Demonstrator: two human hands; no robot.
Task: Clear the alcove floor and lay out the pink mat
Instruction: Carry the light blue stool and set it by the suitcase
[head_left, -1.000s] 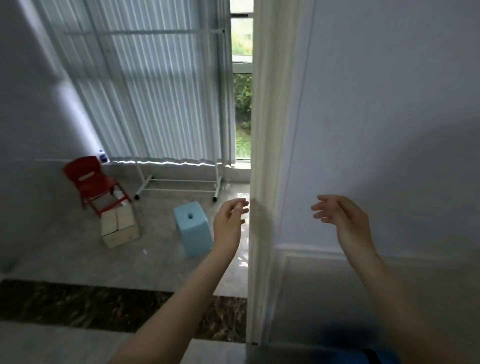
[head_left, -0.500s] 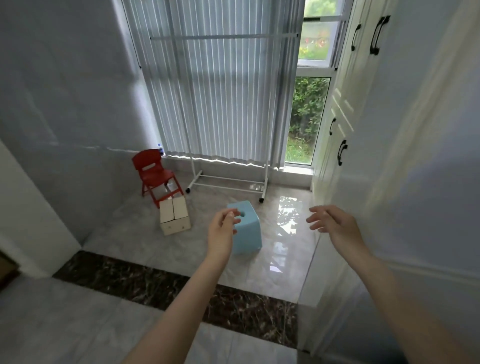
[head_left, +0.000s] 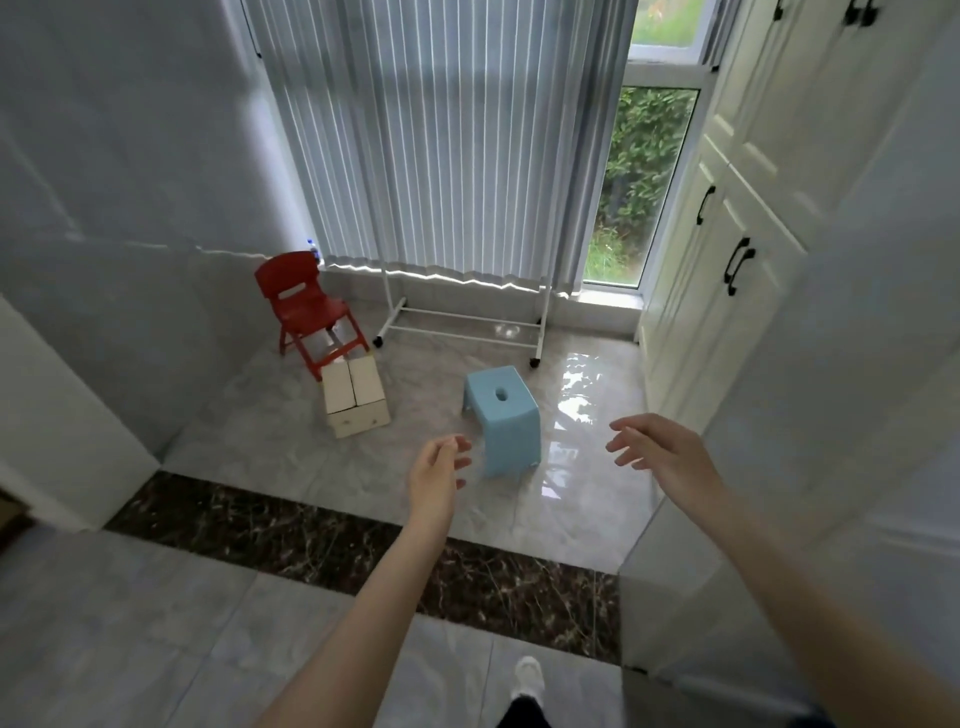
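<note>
Glossy alcove floor (head_left: 291, 457) holds a blue stool (head_left: 503, 418) at centre, box (head_left: 356, 397) and red chair (head_left: 304, 306) toward ten o'clock. Left hand (head_left: 435, 480) and right hand (head_left: 662, 452) hover empty, fingers loose. Pink mat unseen.

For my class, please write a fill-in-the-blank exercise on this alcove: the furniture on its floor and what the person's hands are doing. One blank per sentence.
1. The small chair by the left wall is ____ in colour.
2. The blue stool has an oval ____ in its top.
3. The cardboard box sits on the floor just in front of the ____.
4. The left hand and the right hand both hold ____.

Missing words: red; hole; chair; nothing
</note>
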